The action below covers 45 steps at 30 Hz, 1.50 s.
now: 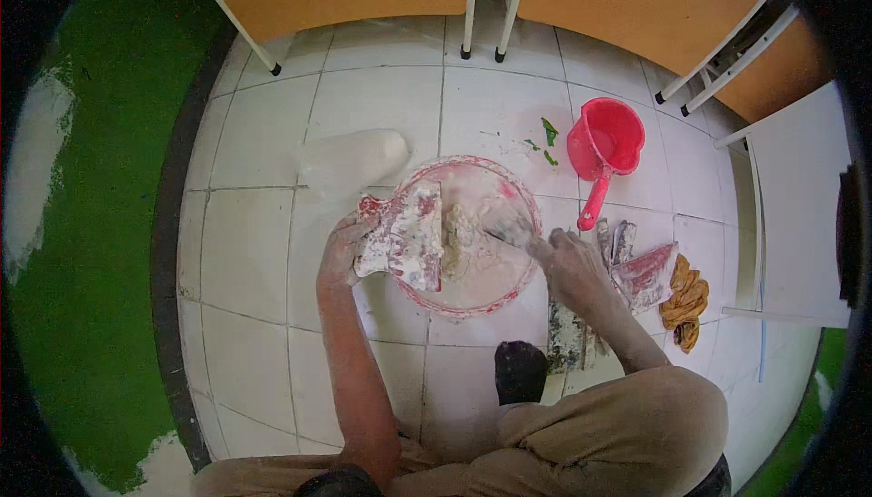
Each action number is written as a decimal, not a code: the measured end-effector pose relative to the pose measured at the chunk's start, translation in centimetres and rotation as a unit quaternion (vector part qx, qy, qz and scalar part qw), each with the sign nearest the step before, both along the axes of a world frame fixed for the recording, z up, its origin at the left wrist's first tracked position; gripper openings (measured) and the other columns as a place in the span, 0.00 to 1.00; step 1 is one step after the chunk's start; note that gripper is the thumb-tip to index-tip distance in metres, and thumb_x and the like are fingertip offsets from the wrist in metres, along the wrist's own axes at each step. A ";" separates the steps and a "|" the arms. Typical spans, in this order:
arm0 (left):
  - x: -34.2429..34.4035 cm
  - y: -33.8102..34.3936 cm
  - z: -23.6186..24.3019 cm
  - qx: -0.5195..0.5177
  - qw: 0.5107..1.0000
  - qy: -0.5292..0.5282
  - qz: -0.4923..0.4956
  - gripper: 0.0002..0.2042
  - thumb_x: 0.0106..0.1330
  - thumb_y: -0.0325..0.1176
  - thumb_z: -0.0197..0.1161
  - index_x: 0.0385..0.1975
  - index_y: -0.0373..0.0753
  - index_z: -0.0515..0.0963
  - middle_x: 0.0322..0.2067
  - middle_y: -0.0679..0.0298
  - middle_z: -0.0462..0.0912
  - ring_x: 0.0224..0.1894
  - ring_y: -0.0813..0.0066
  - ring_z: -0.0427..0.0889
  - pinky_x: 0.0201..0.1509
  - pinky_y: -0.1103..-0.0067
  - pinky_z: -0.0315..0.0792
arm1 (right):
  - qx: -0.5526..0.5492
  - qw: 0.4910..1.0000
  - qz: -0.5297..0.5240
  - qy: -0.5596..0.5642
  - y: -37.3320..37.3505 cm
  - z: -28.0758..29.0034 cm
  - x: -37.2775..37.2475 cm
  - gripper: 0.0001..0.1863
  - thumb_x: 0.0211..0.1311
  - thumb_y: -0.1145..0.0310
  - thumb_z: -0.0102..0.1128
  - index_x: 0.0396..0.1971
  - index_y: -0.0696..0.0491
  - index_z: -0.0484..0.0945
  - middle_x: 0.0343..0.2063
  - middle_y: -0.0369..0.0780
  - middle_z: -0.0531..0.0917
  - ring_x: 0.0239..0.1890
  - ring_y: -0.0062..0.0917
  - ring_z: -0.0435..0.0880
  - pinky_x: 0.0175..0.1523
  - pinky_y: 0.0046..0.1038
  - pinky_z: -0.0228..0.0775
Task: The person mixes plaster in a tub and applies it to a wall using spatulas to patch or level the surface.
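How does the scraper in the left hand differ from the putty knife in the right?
The scraper is broad; the putty knife is much narrower. The scraper shows red through white smears, while the putty knife's blade looks greyish. Both are held at the basin.

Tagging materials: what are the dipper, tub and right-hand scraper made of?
Dipper: likely plastic, smooth; even pink-red throughout. Tub: probably plastic, matte with smears; red shows at its rim. Scraper: perhaps metal-bladed, dull grey; smears leave it open.
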State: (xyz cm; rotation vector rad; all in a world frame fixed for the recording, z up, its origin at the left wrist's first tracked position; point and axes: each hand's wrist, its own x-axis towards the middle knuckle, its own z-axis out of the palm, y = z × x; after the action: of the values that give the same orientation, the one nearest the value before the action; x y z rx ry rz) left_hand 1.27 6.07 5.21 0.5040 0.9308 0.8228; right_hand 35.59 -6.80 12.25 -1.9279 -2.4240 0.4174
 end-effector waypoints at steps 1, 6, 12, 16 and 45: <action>0.0 -0.1 0.2 0.004 1.000 -0.006 0.003 0.12 0.65 0.26 0.61 0.46 0.28 0.76 0.40 0.57 0.84 0.37 0.73 0.85 0.42 0.76 0.82 | 0.053 0.998 0.017 0.035 0.5 -0.4 -0.2 0.17 0.54 0.78 0.54 0.44 0.50 0.79 0.32 0.45 0.77 0.36 0.40 0.81 0.39 0.40 0.75; -0.4 -0.3 -0.9 0.011 0.999 0.000 0.035 0.12 0.64 0.26 0.61 0.46 0.29 0.75 0.38 0.57 0.84 0.35 0.72 0.86 0.38 0.77 0.82 | 0.050 0.996 0.064 0.030 1.8 -2.8 -0.5 0.14 0.52 0.78 0.55 0.40 0.51 0.80 0.33 0.46 0.77 0.37 0.39 0.81 0.40 0.40 0.76; -0.5 -0.6 1.6 0.007 0.999 -0.022 0.023 0.11 0.65 0.26 0.59 0.46 0.29 0.75 0.40 0.56 0.84 0.36 0.71 0.86 0.39 0.77 0.83 | -0.025 0.996 0.062 -0.066 1.7 0.7 1.5 0.12 0.52 0.78 0.54 0.37 0.53 0.80 0.33 0.47 0.79 0.31 0.39 0.83 0.37 0.38 0.77; -1.5 -0.3 -0.1 0.014 0.999 -0.017 0.024 0.11 0.66 0.27 0.58 0.46 0.29 0.76 0.40 0.56 0.84 0.37 0.71 0.86 0.41 0.77 0.83 | -0.008 0.998 0.029 -0.053 0.9 0.6 -0.1 0.11 0.53 0.78 0.54 0.37 0.53 0.79 0.33 0.47 0.79 0.32 0.41 0.83 0.38 0.41 0.77; 2.7 -1.1 -0.4 -0.012 1.000 0.000 0.002 0.12 0.62 0.27 0.64 0.43 0.30 0.76 0.37 0.58 0.84 0.32 0.72 0.85 0.36 0.77 0.82 | -0.191 0.900 -0.184 0.347 0.5 -4.8 5.7 0.12 0.62 0.68 0.53 0.31 0.62 0.80 0.13 0.45 0.73 0.13 0.27 0.70 0.22 0.34 0.65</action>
State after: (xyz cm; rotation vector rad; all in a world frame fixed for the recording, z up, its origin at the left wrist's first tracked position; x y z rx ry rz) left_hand 3.95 4.99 4.77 0.4823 0.9416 0.8150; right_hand 41.31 -6.31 7.41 -1.8408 -1.5692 1.3556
